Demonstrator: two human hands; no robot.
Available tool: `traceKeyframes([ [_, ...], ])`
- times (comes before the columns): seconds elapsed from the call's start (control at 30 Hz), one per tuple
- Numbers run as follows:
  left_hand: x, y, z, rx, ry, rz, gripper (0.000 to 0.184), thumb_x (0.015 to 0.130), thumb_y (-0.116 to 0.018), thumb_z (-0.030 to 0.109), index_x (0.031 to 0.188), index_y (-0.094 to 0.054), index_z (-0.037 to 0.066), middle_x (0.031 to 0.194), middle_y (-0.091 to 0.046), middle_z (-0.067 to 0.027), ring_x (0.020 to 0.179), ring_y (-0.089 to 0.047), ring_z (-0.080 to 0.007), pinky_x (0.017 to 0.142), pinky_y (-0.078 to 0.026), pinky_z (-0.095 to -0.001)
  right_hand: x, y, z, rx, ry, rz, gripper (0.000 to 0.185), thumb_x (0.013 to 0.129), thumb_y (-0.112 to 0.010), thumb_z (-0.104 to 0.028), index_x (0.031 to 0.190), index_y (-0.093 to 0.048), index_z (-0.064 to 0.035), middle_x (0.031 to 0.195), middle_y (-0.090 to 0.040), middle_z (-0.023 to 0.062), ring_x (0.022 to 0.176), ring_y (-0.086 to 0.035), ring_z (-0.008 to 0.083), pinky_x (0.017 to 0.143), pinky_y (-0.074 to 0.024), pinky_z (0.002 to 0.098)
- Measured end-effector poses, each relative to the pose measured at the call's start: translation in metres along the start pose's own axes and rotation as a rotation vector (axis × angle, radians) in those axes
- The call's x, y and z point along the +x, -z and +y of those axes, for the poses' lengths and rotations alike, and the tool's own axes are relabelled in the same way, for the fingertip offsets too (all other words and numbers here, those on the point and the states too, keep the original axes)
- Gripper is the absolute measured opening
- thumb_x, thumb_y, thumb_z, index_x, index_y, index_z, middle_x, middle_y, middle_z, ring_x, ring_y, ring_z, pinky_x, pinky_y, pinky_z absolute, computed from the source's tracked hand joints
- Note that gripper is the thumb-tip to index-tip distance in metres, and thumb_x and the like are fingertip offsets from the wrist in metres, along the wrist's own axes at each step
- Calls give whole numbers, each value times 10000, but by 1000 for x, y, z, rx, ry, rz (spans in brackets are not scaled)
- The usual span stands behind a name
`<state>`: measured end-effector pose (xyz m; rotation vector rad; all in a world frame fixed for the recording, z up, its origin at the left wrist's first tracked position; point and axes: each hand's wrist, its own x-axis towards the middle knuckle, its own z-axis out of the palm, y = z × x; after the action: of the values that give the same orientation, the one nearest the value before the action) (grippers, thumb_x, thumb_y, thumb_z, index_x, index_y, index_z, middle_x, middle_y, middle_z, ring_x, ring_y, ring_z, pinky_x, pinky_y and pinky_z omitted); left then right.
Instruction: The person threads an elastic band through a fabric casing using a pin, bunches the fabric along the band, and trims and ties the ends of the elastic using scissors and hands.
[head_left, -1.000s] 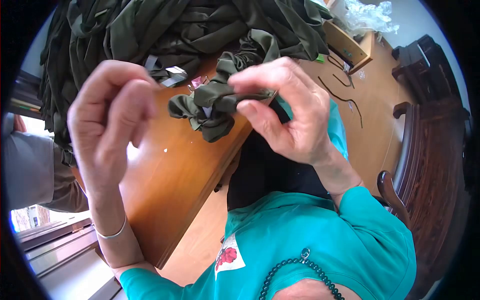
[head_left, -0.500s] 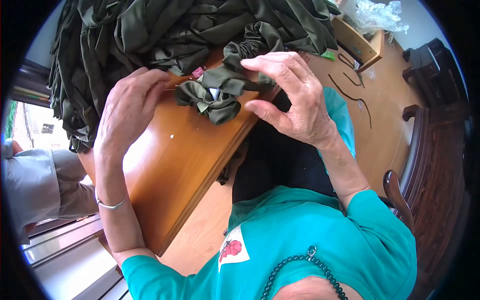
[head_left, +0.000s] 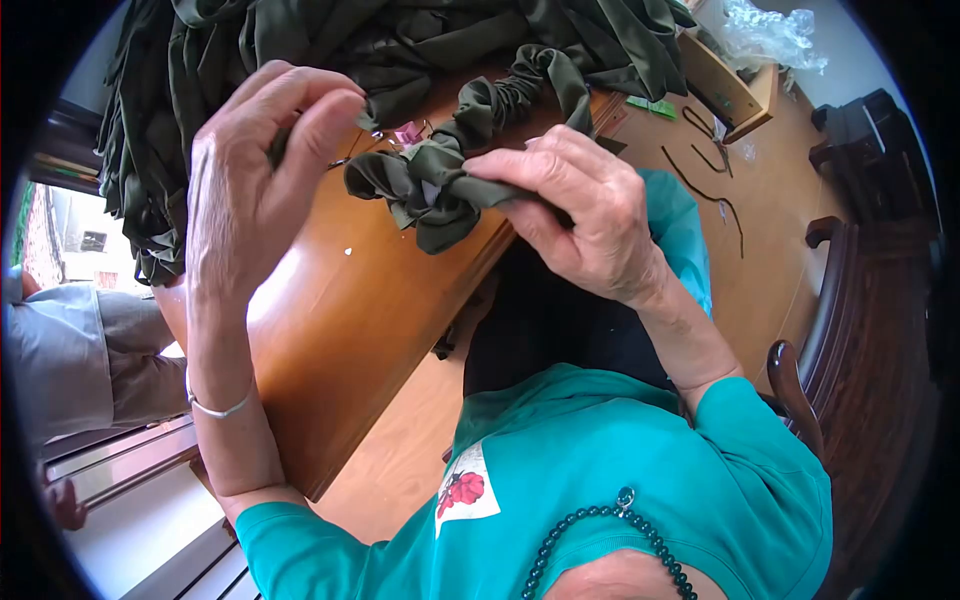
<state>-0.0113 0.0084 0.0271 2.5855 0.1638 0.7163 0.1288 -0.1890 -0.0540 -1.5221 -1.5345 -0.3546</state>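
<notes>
Pinching a fold of a bunched, knotted strip of dark olive-green cloth, the right hand presses thumb and forefinger together, with the knot directly to the left of those fingers, beside the near edge of the glossy orange-brown wooden desk. The strip's long axis runs from the knot away from the person and rightward, along a gathered tail, toward a large heap of matching cloth. The left hand hangs raised and apart, the knot lying to the right of its fingers and nearer the person; its thumb and forefinger look close together, but whether they meet or hold anything I cannot tell. A small pink object lies just beyond the knot
</notes>
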Motion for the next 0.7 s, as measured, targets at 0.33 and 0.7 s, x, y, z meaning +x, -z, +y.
traceKeyframes([
  [0.33, -12, -39, 15, -77, -30, -131, 352, 739, -707, 86, 1040, -537, 18, 916, -595, -101, 877, -589, -214, 868, -463, -319, 8, 17, -3, 73, -66, 74, 188, 838, -682, -28, 1021, -700, -67, 907, -703, 83, 789, -686, 229, 697, -560, 320],
  [0.7, -5, -19, 17, 86, -88, -3, 158, 741, -616, 14, 881, -545, 1, 759, -547, -110, 673, -581, -255, 651, -474, -334, 22, 19, 4, -73, -27, -9, 346, 793, -752, -98, 1130, -673, -101, 985, -655, 68, 773, -634, 207, 693, -537, 324],
])
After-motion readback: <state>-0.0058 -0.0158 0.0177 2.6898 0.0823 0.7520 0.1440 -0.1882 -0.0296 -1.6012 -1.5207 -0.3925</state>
